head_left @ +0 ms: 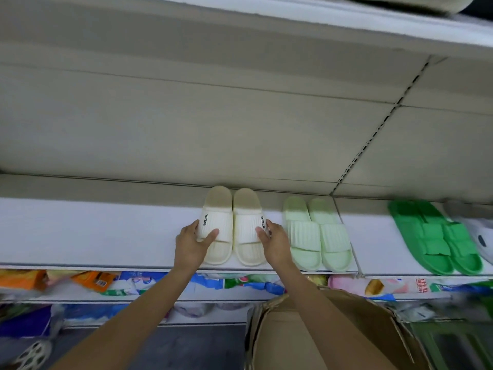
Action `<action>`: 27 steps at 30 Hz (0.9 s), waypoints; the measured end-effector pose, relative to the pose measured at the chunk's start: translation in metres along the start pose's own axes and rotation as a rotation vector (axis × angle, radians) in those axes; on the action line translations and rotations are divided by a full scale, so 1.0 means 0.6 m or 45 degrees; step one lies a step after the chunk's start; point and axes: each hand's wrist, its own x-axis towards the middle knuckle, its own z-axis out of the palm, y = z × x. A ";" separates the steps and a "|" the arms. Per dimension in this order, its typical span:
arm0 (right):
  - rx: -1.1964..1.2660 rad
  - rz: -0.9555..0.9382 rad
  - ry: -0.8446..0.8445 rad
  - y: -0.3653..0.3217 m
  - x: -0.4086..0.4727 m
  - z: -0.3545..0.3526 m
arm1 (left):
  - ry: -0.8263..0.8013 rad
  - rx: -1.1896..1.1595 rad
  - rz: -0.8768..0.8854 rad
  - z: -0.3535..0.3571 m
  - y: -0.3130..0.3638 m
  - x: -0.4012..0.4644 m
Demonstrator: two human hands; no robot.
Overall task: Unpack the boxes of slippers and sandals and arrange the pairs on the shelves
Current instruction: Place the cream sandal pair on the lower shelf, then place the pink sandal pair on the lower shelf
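A pair of cream slide slippers [231, 225] stands side by side on the white shelf [93, 231], toes toward me. My left hand [193, 243] holds the left slipper, thumb across its strap and fingers along its outer side. My right hand [274, 240] holds the right slipper the same way from its right side. An open cardboard box [333, 332] sits below my right forearm, its inside mostly hidden.
To the right on the same shelf stand a pale green pair [317, 233], a bright green pair [437, 236] and a white slipper [480, 236] at the frame edge. Lower shelves hold colourful packaged goods [128, 285]. A perforated slipper [34, 353] lies on the floor at bottom left.
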 end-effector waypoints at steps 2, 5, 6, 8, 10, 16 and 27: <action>0.013 0.009 -0.023 0.000 0.001 -0.003 | -0.024 0.000 -0.019 -0.006 0.003 -0.001; 0.065 0.022 -0.055 -0.001 -0.003 -0.015 | 0.009 -0.068 -0.057 -0.015 0.006 -0.013; 0.081 0.011 -0.060 -0.001 -0.008 -0.020 | 0.042 -0.094 -0.026 -0.018 0.009 -0.020; 0.130 -0.032 -0.057 0.003 -0.021 -0.037 | 0.104 -0.124 0.105 -0.021 0.019 -0.037; 0.193 -0.088 -0.053 0.008 -0.043 -0.062 | 0.089 -0.146 0.243 -0.023 0.040 -0.055; 0.099 -0.375 -0.012 0.035 -0.132 -0.182 | -0.160 -0.105 0.608 0.003 0.139 -0.126; 0.180 -0.502 0.321 0.186 -0.369 -0.462 | -0.546 -0.260 1.001 0.173 0.339 -0.376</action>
